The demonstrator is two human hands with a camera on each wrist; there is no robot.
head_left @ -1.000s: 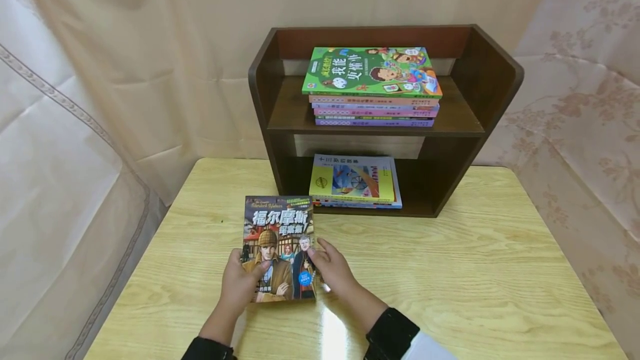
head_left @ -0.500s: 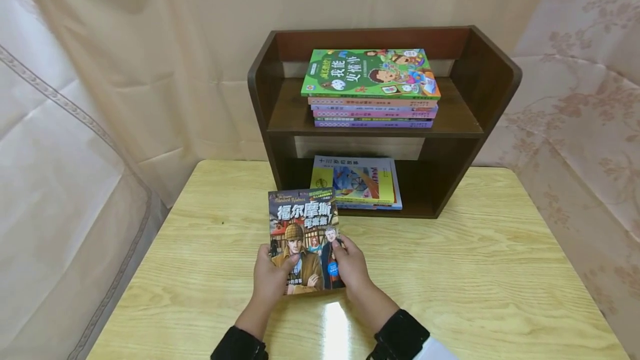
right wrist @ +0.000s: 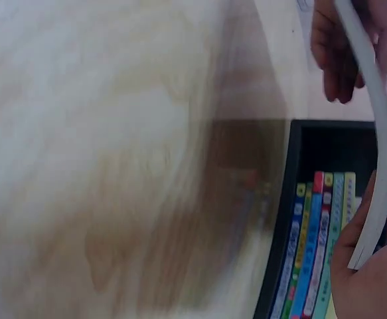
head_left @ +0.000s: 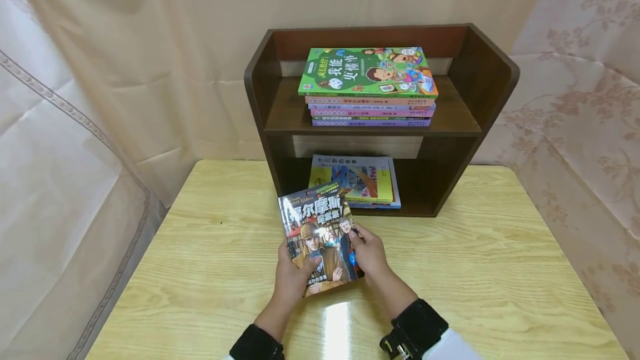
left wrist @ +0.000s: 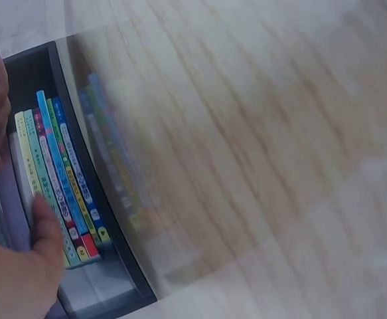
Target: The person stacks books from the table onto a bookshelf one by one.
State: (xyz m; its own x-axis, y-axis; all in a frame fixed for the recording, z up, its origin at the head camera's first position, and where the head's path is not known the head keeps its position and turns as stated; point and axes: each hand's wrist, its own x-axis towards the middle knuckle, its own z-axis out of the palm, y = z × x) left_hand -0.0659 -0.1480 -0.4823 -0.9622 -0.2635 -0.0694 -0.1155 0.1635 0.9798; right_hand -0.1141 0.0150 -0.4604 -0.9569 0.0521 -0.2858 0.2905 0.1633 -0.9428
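A paperback book (head_left: 320, 238) with a detective in a checked cap on its cover is held between both hands, tilted, in front of the shelf. My left hand (head_left: 295, 274) grips its lower left edge, thumb on the cover. On the right edge my right hand (head_left: 370, 249) pinches it, thumb on top. In the right wrist view the book's white page edge (right wrist: 379, 146) bows slightly, with the right hand (right wrist: 369, 266) below and the left hand (right wrist: 342, 53) above. The left wrist view shows the left hand (left wrist: 20, 272) at the frame's left edge.
A dark brown two-tier bookshelf (head_left: 372, 132) stands at the back of the wooden table (head_left: 500, 271). Its upper tier carries a stack topped by a green book (head_left: 370, 73); the lower tier has a stack topped by a yellow-and-grey book (head_left: 365, 179). Beige cloth hangs behind.
Both hands have carried the book to the right, toward the front of the lower tier. It has turned anticlockwise and now overlaps the lower stack in the head view.
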